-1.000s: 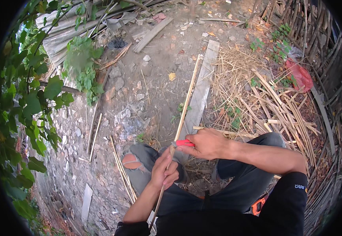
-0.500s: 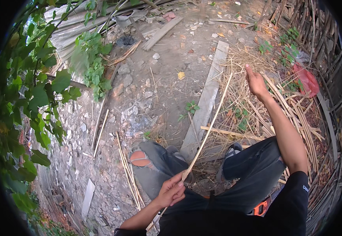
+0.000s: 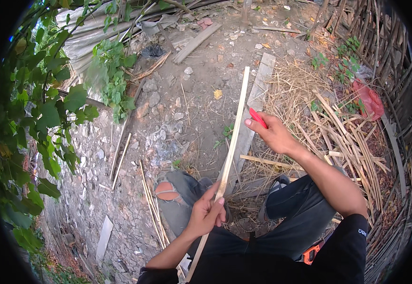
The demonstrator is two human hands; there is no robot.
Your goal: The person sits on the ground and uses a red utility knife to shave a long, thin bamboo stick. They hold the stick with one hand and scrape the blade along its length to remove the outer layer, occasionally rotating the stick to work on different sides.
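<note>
A long, pale bamboo strip (image 3: 236,130) slants up and away from my lap. My left hand (image 3: 206,213) is closed round its lower part, with the thumb along it; the tail end runs down past my leg. My right hand (image 3: 274,135) grips a red-handled knife (image 3: 258,118) just right of the strip's upper half. Only a little of the dark blade shows, and whether it touches the strip I cannot tell. Beneath the strip, a grey wooden plank (image 3: 258,92) lies on the ground.
Many split strips (image 3: 357,151) are heaped at the right beside straw-like shavings (image 3: 286,90). Several thin strips (image 3: 153,208) lie by my left knee. An orange tool (image 3: 311,254) sits by my right hip. A stick fence (image 3: 395,61) bounds the right; leafy vines (image 3: 49,113) hang left.
My right hand has come down and inward from above the shavings to beside the strip, its red-handled knife now visible. The strip has turned to show a broader face and stands more upright.
</note>
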